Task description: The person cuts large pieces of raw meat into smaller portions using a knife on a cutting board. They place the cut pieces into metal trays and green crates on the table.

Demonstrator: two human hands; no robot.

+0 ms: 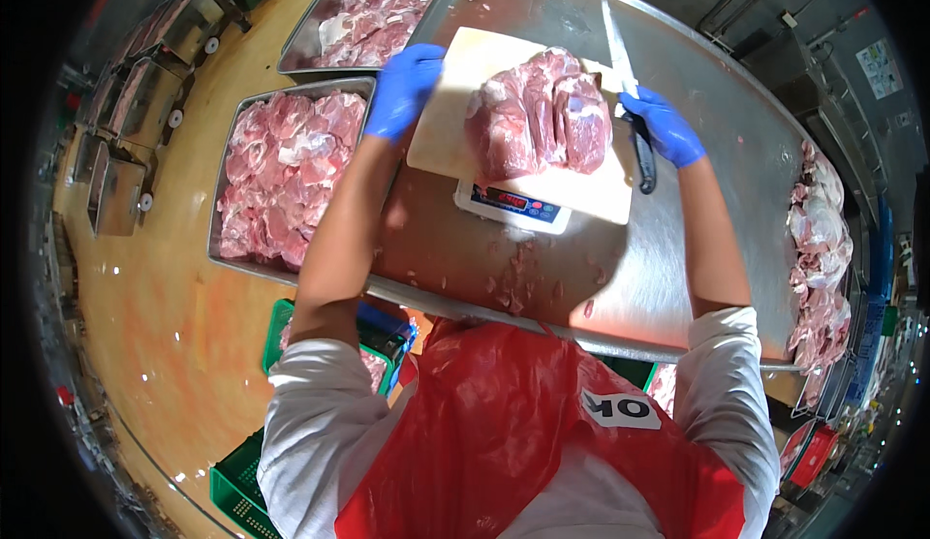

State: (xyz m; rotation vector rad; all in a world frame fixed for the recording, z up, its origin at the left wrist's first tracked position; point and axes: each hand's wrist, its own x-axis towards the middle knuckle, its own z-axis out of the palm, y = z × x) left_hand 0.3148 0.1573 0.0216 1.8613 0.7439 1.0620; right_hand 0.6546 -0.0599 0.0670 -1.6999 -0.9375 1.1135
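The person has two blue-gloved hands (402, 93) (664, 130), one red apron (475, 413) and one black-handled steel knife (619, 60). There are one stainless-steel table (727, 239), one white rectangular board (436, 132), one white blue-panelled scale (513, 206), two meat-filled rectangular metal trays (222, 185) (308, 43) beside it and at least three green plastic crates (275, 334) (229, 483) (630, 370).

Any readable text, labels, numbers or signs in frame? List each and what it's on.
Red apron: large dark letters on a white patch; wording not copied here.
Scale display: lit red digits, too small to read.
Wall sheet: print too small to read.
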